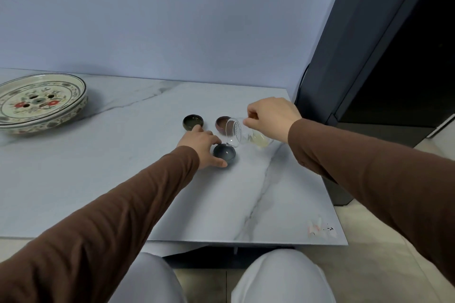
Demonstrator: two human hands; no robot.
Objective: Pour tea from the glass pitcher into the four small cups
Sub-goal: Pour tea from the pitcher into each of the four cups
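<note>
My right hand (pixel 270 114) grips the handle of the glass pitcher (pixel 237 131), which is tipped far over to the left with its mouth just above a dark grey cup (pixel 224 152). My left hand (pixel 203 146) rests on the table and holds that cup's left side between thumb and fingers. A dark green cup (pixel 193 122) with pale tea in it stands behind my left hand. A reddish-brown cup (pixel 222 123) sits partly behind the pitcher. A pale cup with yellowish tea (pixel 261 141) shows under my right wrist, partly hidden.
A large flower-patterned ceramic tray (pixel 39 102) with drain holes stands at the far left of the marble table (pixel 123 179). A dark cabinet (pixel 369 56) rises just beyond the table's right edge. My knees (pixel 278 275) are below the front edge.
</note>
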